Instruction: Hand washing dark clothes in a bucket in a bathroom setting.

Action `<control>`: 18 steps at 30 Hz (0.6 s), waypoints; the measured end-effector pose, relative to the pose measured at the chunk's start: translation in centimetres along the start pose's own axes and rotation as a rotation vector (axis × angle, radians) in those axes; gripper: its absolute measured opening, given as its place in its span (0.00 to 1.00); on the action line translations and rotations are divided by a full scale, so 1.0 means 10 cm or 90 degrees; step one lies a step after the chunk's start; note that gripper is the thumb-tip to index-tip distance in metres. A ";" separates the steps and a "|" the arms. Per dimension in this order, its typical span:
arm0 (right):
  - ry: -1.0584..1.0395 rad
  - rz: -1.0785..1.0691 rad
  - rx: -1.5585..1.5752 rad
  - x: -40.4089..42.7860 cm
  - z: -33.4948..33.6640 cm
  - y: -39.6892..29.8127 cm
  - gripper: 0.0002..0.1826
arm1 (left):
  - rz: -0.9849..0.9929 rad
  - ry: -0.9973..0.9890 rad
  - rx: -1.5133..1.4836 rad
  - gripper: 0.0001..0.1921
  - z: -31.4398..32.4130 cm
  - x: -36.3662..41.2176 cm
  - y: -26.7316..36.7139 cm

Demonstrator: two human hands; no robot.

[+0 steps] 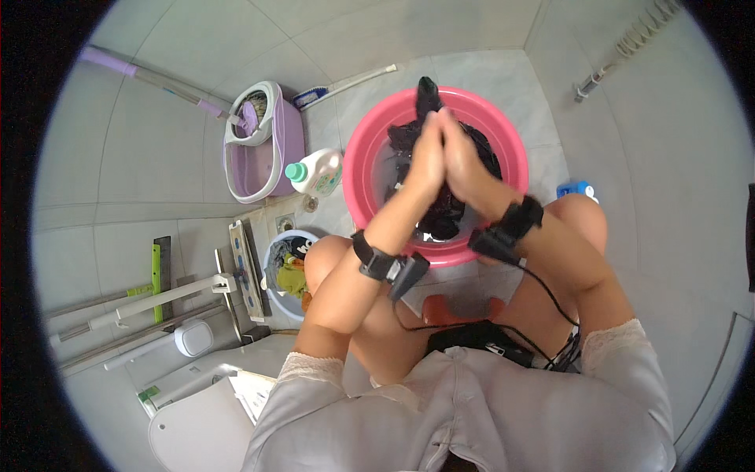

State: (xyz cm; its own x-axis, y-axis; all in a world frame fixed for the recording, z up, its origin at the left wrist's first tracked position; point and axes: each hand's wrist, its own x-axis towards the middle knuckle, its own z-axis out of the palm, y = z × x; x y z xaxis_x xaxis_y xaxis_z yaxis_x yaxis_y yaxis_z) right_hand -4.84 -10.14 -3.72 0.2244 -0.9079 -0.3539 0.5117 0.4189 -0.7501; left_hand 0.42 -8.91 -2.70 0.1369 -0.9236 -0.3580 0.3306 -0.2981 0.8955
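Over a pink plastic basin [516,147], my left hand [428,154] and my right hand [463,162] are pressed palm to palm, slightly blurred. A piece of black cloth [428,97] is gripped between them; its narrow, sock-like end sticks out past my fingertips, across the basin's far rim in view. More black wet fabric [487,150] lies in the basin around and below my hands. Some water shows at the basin's bottom. What lies directly under my palms is hidden.
Left of the basin stand a detergent bottle [321,172] with a green cap and a purple mop bucket [289,147]. A light-blue basin [274,298] of clothes sits by my left knee. A blue bottle [573,189] is beyond my right knee. A long-handled brush [360,82] lies along the wall.
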 end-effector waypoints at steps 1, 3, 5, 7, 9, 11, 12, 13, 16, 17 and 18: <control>-0.005 -0.121 -0.046 -0.17 0.15 0.05 0.21 | -0.091 -0.011 -0.064 0.20 -0.06 0.05 0.15; -0.009 -0.045 -0.015 -0.13 0.05 0.02 0.22 | -0.031 -0.033 0.042 0.21 -0.03 -0.06 0.11; -0.101 0.164 0.160 0.02 -0.22 -0.23 0.23 | 0.111 -0.052 0.079 0.24 0.17 -0.28 -0.09; -0.026 0.072 0.088 0.10 -0.09 -0.10 0.23 | 0.046 -0.046 0.130 0.25 0.11 -0.33 0.13; 0.053 -0.146 -0.017 -0.16 0.21 0.09 0.26 | -0.038 -0.017 0.025 0.24 -0.06 -0.05 0.26; -0.006 -0.142 0.064 0.01 0.03 0.17 0.24 | 0.050 0.029 0.075 0.22 0.01 -0.06 0.18; -0.073 0.012 0.113 0.12 -0.19 0.02 0.24 | 0.116 0.034 0.125 0.22 0.09 -0.13 0.01; -0.065 0.106 0.166 0.07 -0.17 -0.15 0.24 | 0.179 0.034 0.171 0.22 0.11 -0.11 -0.20; -0.010 0.037 0.118 -0.11 0.13 -0.02 0.25 | 0.005 -0.038 0.077 0.20 -0.11 0.15 -0.10; 0.027 -0.129 0.021 -0.12 0.19 0.11 0.25 | -0.078 0.004 0.011 0.19 -0.11 0.19 0.03; 0.050 -0.118 0.080 -0.02 0.07 0.24 0.25 | -0.075 0.020 0.023 0.19 0.03 0.08 0.13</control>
State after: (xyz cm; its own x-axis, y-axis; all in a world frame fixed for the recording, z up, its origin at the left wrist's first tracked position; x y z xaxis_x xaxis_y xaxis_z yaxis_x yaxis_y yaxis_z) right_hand -3.11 -8.96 -5.05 0.0535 -0.9635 -0.2623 0.6381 0.2351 -0.7332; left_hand 0.69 -10.14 -1.77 0.1290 -0.8740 -0.4685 0.3129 -0.4124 0.8556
